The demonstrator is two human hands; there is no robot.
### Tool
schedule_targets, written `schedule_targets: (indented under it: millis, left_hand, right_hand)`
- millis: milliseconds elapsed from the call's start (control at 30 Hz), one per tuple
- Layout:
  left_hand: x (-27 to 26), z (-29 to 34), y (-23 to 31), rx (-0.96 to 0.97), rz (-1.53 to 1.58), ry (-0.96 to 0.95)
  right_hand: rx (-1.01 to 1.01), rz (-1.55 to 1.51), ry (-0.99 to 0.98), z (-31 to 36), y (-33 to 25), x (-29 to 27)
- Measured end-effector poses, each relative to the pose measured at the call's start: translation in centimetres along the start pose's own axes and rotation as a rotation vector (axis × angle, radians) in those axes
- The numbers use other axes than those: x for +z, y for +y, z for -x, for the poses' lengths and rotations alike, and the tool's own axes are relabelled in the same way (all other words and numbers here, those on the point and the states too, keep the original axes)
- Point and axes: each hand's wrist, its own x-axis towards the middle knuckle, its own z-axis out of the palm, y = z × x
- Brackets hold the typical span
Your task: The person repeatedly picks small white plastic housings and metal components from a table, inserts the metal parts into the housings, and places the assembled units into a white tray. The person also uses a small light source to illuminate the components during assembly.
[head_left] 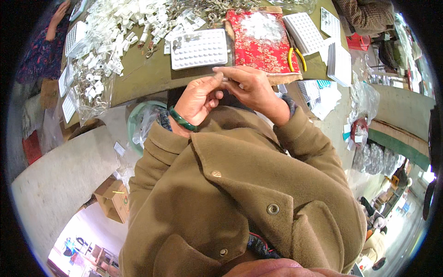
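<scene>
My left hand (pixel 198 99), with a dark green bangle (pixel 182 119) at its wrist, is closed in a pinch at the table's near edge. Its fingertips meet those of my right hand (pixel 254 87), which is also pinching. Whatever sits between them is too small and covered to name. Just beyond my fingers lies a white tray (pixel 200 57) with rows of small round hollows; greyish bits fill part of its far rows. Right of it, a red floral cloth (pixel 258 57) bears a heap of tiny clear-white pieces (pixel 262 27). Yellow-handled pliers (pixel 296 59) rest on the cloth's right edge.
A large pile of small white plastic pieces (pixel 124 23) covers the table's left, with metal clasps (pixel 198 7) behind. White dotted boards (pixel 304 32) and a stack of white cards (pixel 339 64) stand right. A green tub (pixel 136 122) is below; another person's hand (pixel 57 16) shows far left.
</scene>
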Motion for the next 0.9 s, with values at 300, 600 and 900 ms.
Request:
schedule_targets:
  millis: [300,600,900]
  left_hand:
    - [1.2,-1.5,0.5,0.187,-0.285,-0.096]
    - [0.9,-2.5,-0.2,0.132,-0.084,-0.015]
    - [0.3,-2.5,-0.9,0.138,-0.049,-0.033]
  right_hand:
    - [0.272,0.181,0.288,-1.0,5.2,-5.3]
    - [0.129,0.513,0.313,-3.0,6.8,-3.0]
    - [0.076,0.329,0.444,-1.5,6.6,-3.3]
